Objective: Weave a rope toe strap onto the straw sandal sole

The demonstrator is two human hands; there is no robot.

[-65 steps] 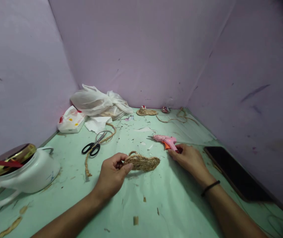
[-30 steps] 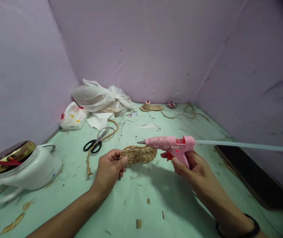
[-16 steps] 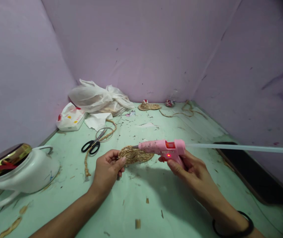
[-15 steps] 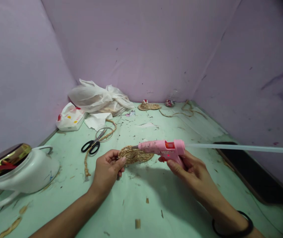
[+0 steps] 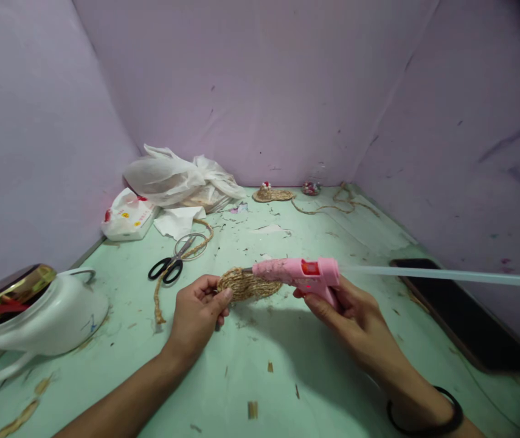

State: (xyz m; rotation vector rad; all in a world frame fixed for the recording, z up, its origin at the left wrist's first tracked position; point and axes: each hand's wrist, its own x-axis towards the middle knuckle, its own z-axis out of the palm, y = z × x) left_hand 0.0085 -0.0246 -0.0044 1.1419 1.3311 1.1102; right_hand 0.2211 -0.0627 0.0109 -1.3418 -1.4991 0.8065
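My left hand [image 5: 205, 302] pinches the left end of a small woven straw sole [image 5: 255, 287], its thumb on top. In my right hand [image 5: 348, 313] is a pink hot glue gun [image 5: 296, 274], gripped by the handle, with a long clear glue stick [image 5: 442, 276] jutting from its back. The gun's metal nozzle sits at the upper edge of the sole's left part; whether it touches cannot be made out. Scissors with black handles [image 5: 171, 267] lie left of the sole, beside a piece of braided straw cord [image 5: 157, 304].
A white pot [image 5: 59, 316] with a gold object in it stands at left. Behind are a tissue pack [image 5: 129, 219] and a white plastic bag [image 5: 173, 179]. A finished-looking straw slipper [image 5: 273, 194] and beads [image 5: 311, 188] are at the back. A dark phone-like slab [image 5: 464, 316] lies at right.
Hardly anything differs. The glue gun's nozzle stays at nearly the same spot on the straw sole, and the whole view shifts very slightly.
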